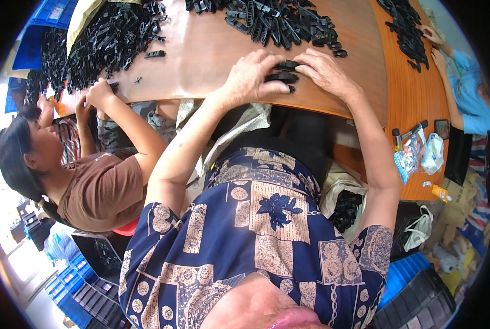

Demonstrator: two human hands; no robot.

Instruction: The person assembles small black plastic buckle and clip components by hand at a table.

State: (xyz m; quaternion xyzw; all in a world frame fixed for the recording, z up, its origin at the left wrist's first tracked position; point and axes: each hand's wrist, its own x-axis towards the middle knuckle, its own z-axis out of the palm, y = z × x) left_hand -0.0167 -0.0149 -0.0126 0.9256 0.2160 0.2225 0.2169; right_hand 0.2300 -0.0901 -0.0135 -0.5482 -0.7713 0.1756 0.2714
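At the near edge of the table, my left hand (249, 77) is closed, with a narrow black plastic part (279, 78) between its thumb and fingers. A second black plastic part (286, 66) lies just beyond, spanning the gap between my two hands. My right hand (326, 72) pinches the right end of that second part with thumb and fingertips, while the left hand's fingers touch its other end. Small details of both parts are too fine to tell. Past my hands lies a heap of similar black parts (278, 24).
Another big pile of black parts (105, 44) covers the table's far left, beside a person in a brown shirt (99, 189). A single part (155, 54) lies apart. To the right are plastic packets (412, 151), a phone (442, 129) and a person in light blue (467, 96).
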